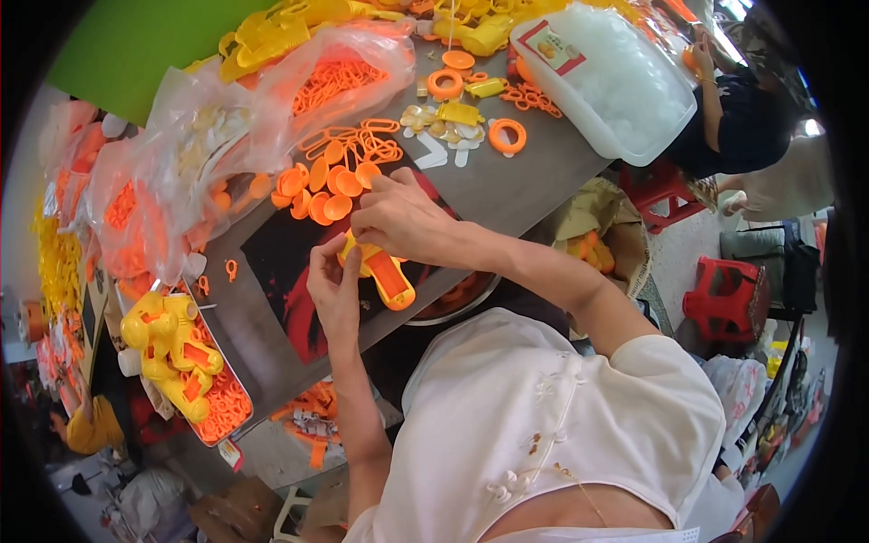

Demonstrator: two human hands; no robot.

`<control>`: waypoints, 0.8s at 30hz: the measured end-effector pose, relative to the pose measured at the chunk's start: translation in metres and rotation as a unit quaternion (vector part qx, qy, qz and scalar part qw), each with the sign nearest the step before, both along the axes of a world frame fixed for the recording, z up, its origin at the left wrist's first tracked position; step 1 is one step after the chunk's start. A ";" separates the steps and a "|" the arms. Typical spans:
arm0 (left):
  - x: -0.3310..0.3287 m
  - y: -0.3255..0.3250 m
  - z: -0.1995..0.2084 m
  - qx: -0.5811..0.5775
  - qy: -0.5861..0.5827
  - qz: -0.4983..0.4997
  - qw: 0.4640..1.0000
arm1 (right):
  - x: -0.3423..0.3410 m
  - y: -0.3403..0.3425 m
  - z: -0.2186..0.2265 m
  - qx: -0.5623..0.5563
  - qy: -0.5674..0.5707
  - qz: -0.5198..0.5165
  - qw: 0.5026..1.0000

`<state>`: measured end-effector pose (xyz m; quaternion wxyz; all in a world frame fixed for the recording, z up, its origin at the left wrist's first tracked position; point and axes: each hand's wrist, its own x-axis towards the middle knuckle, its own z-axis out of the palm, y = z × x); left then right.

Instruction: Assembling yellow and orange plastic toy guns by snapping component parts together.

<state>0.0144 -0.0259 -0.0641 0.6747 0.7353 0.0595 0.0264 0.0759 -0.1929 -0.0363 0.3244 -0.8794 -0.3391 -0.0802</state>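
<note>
White shirt (561, 407); beyond, a yellow plastic piece (386, 271) (orange inside)

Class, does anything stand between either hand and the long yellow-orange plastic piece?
Nothing visible does: the left hand holds the long yellow-orange plastic piece and the right hand is at its upper end. The round orange plastic pieces lie beyond.

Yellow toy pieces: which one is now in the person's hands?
The yellow-and-orange piece that the left hand grips, with the right hand at its upper end; the yellow pieces at left lie heaped on small orange parts, untouched.
</note>
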 end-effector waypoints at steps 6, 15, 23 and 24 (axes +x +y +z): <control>-0.002 -0.002 0.001 0.045 -0.035 0.017 0.998 | 0.034 -0.073 -0.016 0.015 -0.065 -0.141 0.988; -0.002 -0.001 -0.007 0.036 -0.065 0.004 0.997 | 0.042 -0.093 -0.026 -0.306 -0.186 -0.053 0.932; -0.004 -0.003 -0.007 0.039 -0.048 0.007 0.998 | -0.057 -0.136 -0.030 -0.214 -0.116 -0.070 0.967; -0.004 -0.002 -0.006 0.043 -0.036 0.007 0.998 | -0.068 -0.139 -0.032 -0.215 -0.112 -0.074 0.967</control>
